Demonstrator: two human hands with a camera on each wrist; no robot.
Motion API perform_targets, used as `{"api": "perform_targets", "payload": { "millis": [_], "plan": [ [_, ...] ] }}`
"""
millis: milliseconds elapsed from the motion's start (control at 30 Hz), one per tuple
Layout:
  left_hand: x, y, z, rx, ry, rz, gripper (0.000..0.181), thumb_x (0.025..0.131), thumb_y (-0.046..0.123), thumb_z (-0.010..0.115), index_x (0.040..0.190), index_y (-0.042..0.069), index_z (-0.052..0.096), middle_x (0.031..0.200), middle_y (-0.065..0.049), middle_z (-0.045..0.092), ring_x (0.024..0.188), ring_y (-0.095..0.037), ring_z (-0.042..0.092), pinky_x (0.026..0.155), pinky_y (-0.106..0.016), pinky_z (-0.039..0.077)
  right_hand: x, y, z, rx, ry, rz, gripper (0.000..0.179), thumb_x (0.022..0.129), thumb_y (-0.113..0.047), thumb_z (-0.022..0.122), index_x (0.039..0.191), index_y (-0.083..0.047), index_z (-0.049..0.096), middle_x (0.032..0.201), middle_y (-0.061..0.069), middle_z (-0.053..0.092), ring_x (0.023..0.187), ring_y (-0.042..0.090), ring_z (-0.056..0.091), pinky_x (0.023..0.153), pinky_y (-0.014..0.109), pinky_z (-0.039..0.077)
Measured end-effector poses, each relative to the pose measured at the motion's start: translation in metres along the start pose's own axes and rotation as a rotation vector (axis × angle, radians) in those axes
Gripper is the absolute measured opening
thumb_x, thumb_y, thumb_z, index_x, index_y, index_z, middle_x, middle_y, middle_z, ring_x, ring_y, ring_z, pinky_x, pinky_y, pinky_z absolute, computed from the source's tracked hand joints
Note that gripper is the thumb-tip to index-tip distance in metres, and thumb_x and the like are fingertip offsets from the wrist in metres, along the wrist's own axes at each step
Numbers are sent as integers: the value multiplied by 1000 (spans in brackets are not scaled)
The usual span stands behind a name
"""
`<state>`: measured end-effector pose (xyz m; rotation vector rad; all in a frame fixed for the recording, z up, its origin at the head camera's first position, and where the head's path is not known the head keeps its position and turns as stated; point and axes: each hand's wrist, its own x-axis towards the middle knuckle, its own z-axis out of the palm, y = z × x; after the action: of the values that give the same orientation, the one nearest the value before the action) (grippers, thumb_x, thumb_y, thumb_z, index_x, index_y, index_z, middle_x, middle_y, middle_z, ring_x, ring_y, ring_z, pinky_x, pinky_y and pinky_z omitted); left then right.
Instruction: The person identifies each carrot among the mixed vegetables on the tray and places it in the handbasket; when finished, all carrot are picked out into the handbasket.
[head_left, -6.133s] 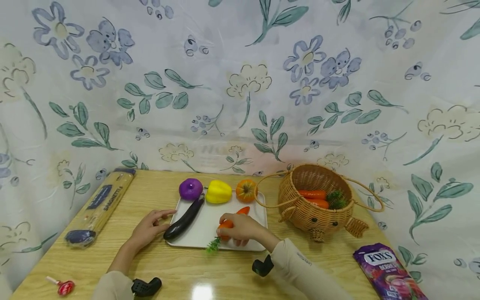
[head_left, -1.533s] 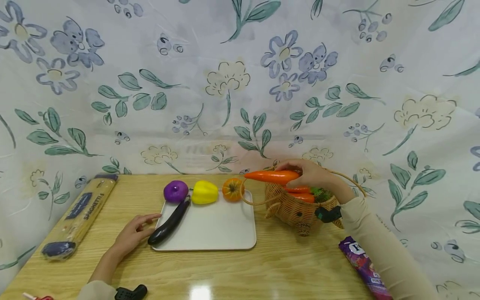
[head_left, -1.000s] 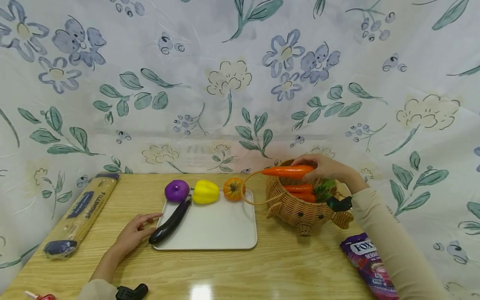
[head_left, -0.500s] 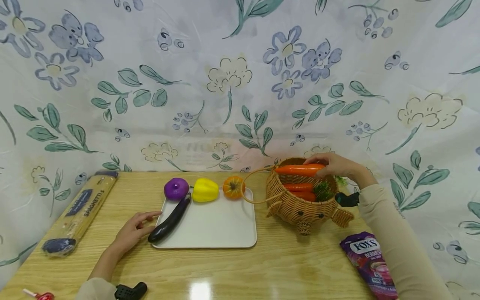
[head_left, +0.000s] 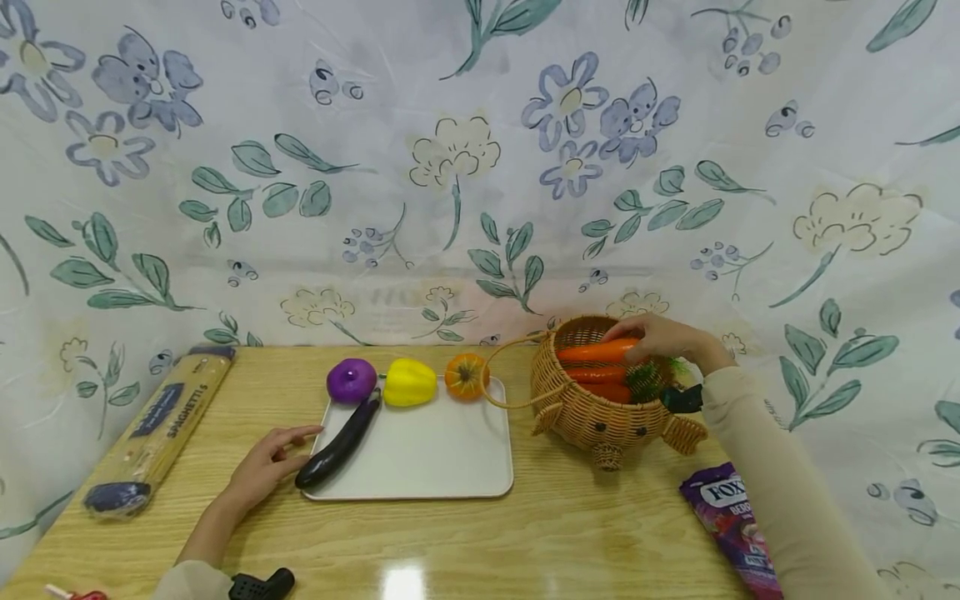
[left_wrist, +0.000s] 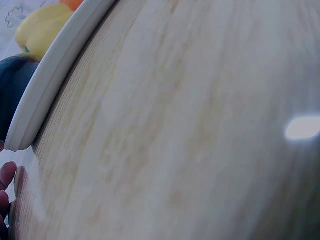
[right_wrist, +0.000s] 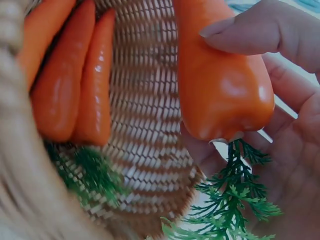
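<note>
In the head view my right hand (head_left: 663, 340) holds a carrot (head_left: 596, 352) at its leafy end, inside the mouth of a wicker pig-shaped basket (head_left: 592, 429). The right wrist view shows the thumb pressed on the held carrot (right_wrist: 225, 90), fingers behind it, green leaves hanging below. More carrots (right_wrist: 62, 95) lie in the basket, apart from the held one. My left hand (head_left: 262, 462) rests by the left rim of a white tray (head_left: 435, 454), fingers loosely extended beside an eggplant (head_left: 341, 446). Only some fingertips (left_wrist: 6, 175) show in the left wrist view.
On the tray's far side sit a purple onion-like vegetable (head_left: 351, 381), a yellow bell pepper (head_left: 409, 383) and an orange tomato-like vegetable (head_left: 467, 377). A spaghetti pack (head_left: 161, 429) lies left, a lollipop (head_left: 78, 593) front left, a purple candy bag (head_left: 731, 525) right.
My right hand earlier held the carrot over the tray, then carried it right above the basket. It has now lowered the carrot into the basket's mouth. The left hand stays by the tray.
</note>
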<state>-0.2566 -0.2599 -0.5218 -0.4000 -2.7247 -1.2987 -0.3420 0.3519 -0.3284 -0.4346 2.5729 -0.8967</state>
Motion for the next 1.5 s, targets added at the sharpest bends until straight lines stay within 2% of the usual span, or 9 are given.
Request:
{"api": "perform_targets", "payload": {
  "millis": [267, 433, 667, 967, 1100, 1200, 1300, 1400, 1500],
  "plan": [
    [0, 0, 2, -3, 13, 27, 38, 91, 12, 69, 128, 5, 65, 107, -10, 60, 76, -5, 41, 65, -26, 35, 18, 3, 17, 5, -48, -28, 50, 78, -1, 65, 128, 1, 62, 123, 25, 55, 89, 26, 51, 75, 37, 47],
    [0, 1, 1, -8, 10, 8, 38, 91, 13, 69, 129, 5, 64, 108, -10, 59, 74, -6, 39, 64, -26, 35, 25, 4, 22, -10, -46, -31, 50, 79, -2, 66, 128, 1, 62, 121, 24, 57, 91, 27, 51, 77, 38, 47],
    [-1, 0, 0, -16, 3, -8, 40, 91, 14, 69, 130, 5, 64, 109, -11, 60, 74, -7, 39, 64, -26, 34, 29, 1, 28, 4, -105, -33, 52, 77, -2, 67, 127, 4, 61, 119, 23, 56, 88, 25, 50, 75, 36, 46],
    [0, -1, 1, -19, 18, 16, 39, 90, 12, 69, 128, 5, 65, 107, -10, 60, 74, -6, 40, 64, -26, 34, 39, -4, 28, -119, -153, 19, 52, 76, 0, 66, 128, 4, 61, 125, 24, 53, 91, 25, 47, 73, 34, 43],
    [0, -3, 2, -21, 30, 33, 38, 89, 11, 70, 127, 5, 65, 106, -10, 60, 73, -6, 39, 64, -26, 34, 41, -4, 27, -114, -193, 31, 47, 80, 2, 65, 127, 7, 59, 131, 27, 53, 101, 30, 52, 79, 36, 47],
    [0, -5, 3, -20, 29, 31, 39, 89, 11, 70, 127, 5, 65, 106, -9, 60, 73, -6, 39, 64, -26, 34, 43, -1, 27, -153, -214, 39, 44, 83, 2, 65, 127, 7, 59, 132, 28, 54, 109, 33, 55, 86, 40, 50],
    [-1, -5, 2, -22, 25, 25, 39, 89, 11, 70, 127, 5, 65, 106, -9, 59, 72, -6, 39, 63, -26, 34, 46, 3, 27, -205, -222, 64, 44, 84, 1, 65, 127, 5, 60, 129, 25, 55, 98, 27, 55, 82, 38, 49],
    [-1, -5, 2, -20, 26, 26, 38, 90, 12, 70, 127, 5, 65, 105, -9, 59, 72, -6, 39, 63, -26, 34, 49, 6, 28, -212, -223, 100, 44, 84, 2, 65, 127, 4, 60, 124, 21, 55, 82, 20, 46, 73, 35, 42],
    [0, -4, 3, -26, 33, 36, 38, 89, 11, 70, 127, 4, 65, 105, -9, 60, 72, -6, 40, 63, -26, 35, 52, 6, 29, -228, -220, 114, 43, 82, 4, 65, 125, 4, 62, 119, 19, 56, 79, 19, 44, 70, 34, 41]
  ]
}}
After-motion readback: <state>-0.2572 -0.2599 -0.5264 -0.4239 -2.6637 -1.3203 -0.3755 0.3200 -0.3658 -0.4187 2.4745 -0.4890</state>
